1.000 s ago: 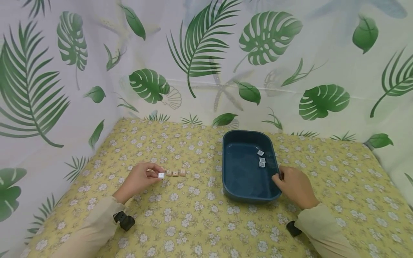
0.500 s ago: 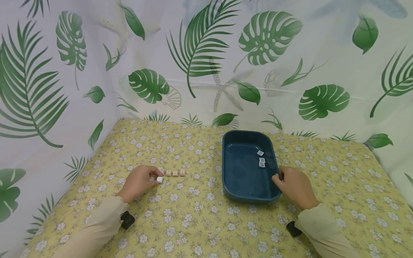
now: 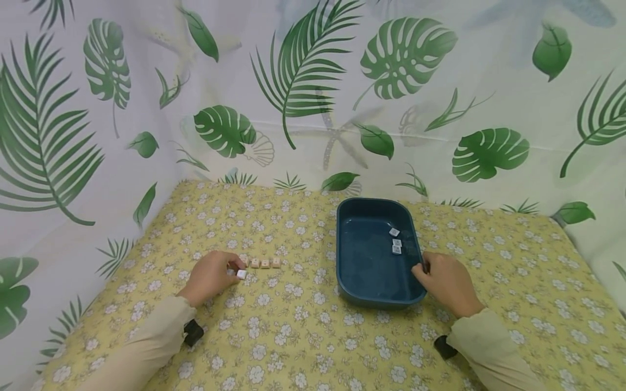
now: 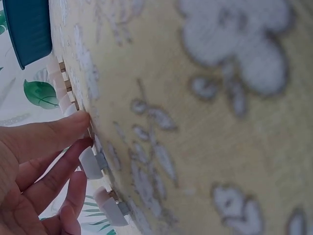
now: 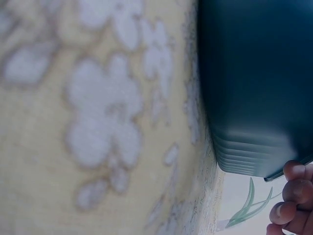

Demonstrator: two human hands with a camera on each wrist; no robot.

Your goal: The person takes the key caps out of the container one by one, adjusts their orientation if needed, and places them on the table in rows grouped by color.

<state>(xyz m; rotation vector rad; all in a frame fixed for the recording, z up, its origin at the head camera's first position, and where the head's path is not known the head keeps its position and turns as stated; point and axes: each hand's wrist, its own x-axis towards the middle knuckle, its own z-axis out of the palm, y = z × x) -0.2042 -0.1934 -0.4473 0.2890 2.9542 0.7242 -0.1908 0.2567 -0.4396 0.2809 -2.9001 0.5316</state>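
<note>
My left hand [image 3: 211, 276] pinches a small white keycap [image 3: 242, 275] between thumb and fingers, low over the cloth. Its left end touches or nearly touches a short row of beige keycaps [image 3: 265, 264]; the row's leftmost one is partly hidden by the fingers. In the left wrist view, a white keycap with a grey base [image 4: 91, 163] stands just below my fingertips, and another white keycap [image 4: 115, 213] is lower down. At the right, my right hand [image 3: 447, 283] grips the right rim of a dark blue tub [image 3: 342, 255], its thumb over the edge.
Several white keycaps [image 3: 396, 246] lie inside the tub near its right wall. A yellow floral cloth [image 3: 293, 336] covers the table. White leaf-printed fabric [image 3: 313, 163] hangs behind and along the left side.
My left hand has drawn the white keycap slightly toward me and left, uncovering a beige keycap at the row's left end. The right hand and tub stay put.
</note>
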